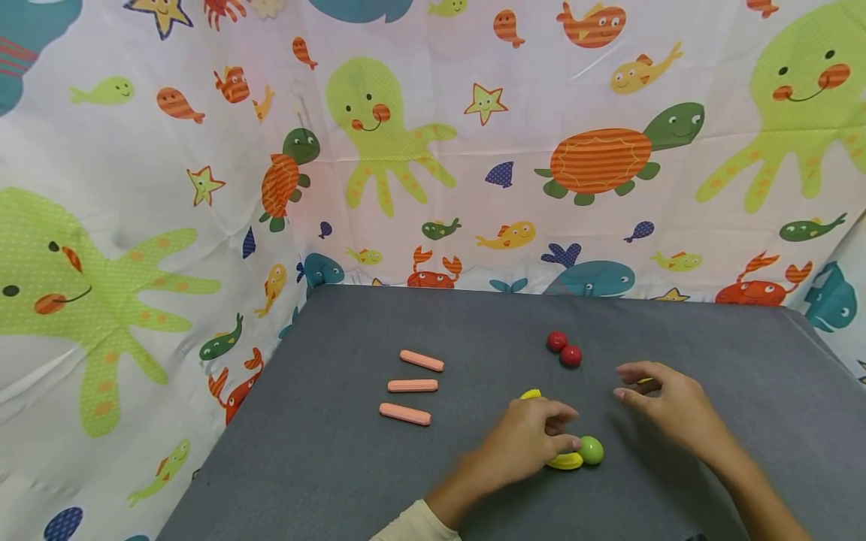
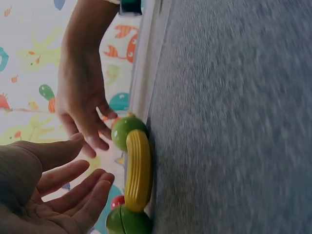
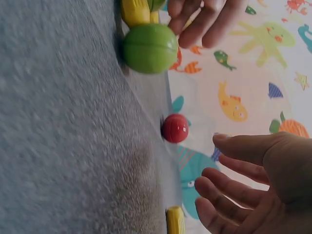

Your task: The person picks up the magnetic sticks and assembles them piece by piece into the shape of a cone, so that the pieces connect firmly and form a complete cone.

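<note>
My left hand (image 1: 528, 439) hovers over a yellow, ridged, banana-like toy (image 1: 565, 460), fingers loosely bent and holding nothing. At that toy's right end sits a round green toy fruit (image 1: 591, 450). The left wrist view shows the yellow toy (image 2: 139, 170) between two green fruits, one far (image 2: 126, 134) and one near (image 2: 127, 222). Another yellow piece (image 1: 531, 394) sticks out behind the left hand, mostly hidden. Off to the right, my right hand (image 1: 670, 409) is raised above the table with relaxed fingers. Partly behind it lies a yellow toy (image 3: 174, 220).
Two round red toy fruits (image 1: 571, 356) lie together beyond the hands. On the left, three pink-orange sausage-shaped sticks (image 1: 413, 385) lie in a column. The grey table (image 1: 325, 466) backs onto a curtain (image 1: 433, 150) printed with sea animals.
</note>
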The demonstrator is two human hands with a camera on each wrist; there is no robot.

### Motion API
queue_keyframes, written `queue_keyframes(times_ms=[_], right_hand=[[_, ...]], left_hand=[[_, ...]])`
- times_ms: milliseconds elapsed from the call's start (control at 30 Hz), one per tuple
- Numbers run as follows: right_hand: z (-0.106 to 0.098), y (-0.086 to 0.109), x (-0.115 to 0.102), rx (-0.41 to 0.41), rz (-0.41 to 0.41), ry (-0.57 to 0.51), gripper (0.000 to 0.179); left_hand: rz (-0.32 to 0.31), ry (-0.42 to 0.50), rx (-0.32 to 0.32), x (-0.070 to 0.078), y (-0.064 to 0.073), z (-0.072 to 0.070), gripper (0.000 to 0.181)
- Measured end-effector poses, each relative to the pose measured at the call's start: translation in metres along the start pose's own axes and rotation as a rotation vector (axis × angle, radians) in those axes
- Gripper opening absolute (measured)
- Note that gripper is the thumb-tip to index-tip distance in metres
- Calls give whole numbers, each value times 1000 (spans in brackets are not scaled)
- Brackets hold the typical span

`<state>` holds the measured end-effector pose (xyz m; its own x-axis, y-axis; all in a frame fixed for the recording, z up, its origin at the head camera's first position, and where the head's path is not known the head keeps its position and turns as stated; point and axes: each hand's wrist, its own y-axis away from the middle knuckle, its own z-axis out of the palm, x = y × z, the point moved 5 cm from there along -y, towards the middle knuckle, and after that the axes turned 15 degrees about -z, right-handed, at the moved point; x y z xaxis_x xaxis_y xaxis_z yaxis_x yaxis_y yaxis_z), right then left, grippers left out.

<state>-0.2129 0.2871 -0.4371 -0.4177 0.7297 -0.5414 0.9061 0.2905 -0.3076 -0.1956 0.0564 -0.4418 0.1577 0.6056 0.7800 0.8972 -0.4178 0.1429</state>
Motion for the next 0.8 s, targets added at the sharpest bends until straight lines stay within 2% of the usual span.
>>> queue_keyframes(times_ms=[167,500,600,800], right_hand=[[-5,-2,16,39,27,23,39],[-12,6,48,105,84,73,41],[-13,8,55,82,97,81,43],[-11,10,63,-29,144,86,46]], left_hand=[[-13,-16,-42,3,-3,10,36],[46,-57,-62,3,-7,22,31],[67,-77,-60,4,-7,25,27],[88,-95,-52,2,-6,27,24]])
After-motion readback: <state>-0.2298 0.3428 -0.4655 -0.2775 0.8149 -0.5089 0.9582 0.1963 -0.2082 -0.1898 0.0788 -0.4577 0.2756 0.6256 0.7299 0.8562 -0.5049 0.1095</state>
